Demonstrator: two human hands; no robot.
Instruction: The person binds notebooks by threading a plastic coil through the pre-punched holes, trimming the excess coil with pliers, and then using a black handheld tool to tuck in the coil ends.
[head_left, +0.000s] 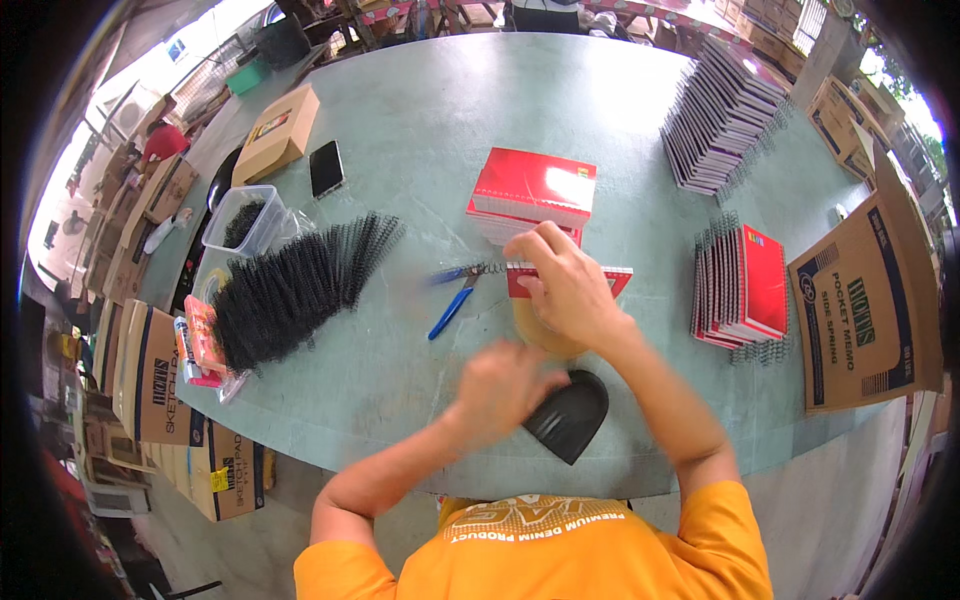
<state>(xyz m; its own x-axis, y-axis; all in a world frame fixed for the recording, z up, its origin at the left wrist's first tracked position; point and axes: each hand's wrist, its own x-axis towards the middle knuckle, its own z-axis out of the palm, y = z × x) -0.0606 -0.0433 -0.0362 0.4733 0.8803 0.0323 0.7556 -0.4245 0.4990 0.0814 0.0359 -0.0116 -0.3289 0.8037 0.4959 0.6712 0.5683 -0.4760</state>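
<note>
A red-covered notebook [618, 283] lies in front of me, its punched edge facing away. My right hand [562, 280] bends over that edge, its fingers closed on it. From the notebook's left end a dark spiral coil [492, 268] sticks out. My left hand [502, 388] is smeared by motion, nearer to me and left of the notebook, so its fingers cannot be read. Blue-handled pliers [452, 312] lie left of the notebook. A yellowish rounded object [540, 335] shows under the notebook and right hand. Close to my body rests a black rounded flat piece [572, 415].
Red notebooks [535, 185] are stacked beyond my hands. Bound notebooks stand in a tall pile [720, 120] and a shorter one [740, 285] at right, beside a cardboard box [865, 300]. Left are a heap of black coils [300, 290], a clear tub [245, 220] and a phone [326, 168].
</note>
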